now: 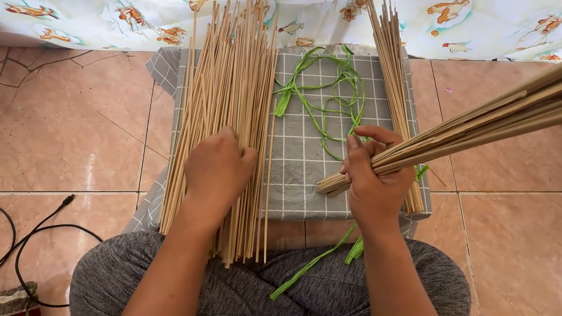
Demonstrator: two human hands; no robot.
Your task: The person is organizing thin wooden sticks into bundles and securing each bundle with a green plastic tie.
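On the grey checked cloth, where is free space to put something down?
Little: a bare strip of cloth between the loose sticks under the left hand and the right hand, below the green string. Elsewhere crowded.

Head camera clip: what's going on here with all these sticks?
A seated person sorts thin bamboo sticks over a grey checked cloth on a small stand. The left hand rests flat on a loose pile of sticks spread on the cloth. The right hand grips a bundle of sticks angled up to the right. A second small bunch and green ties lie on the cloth.
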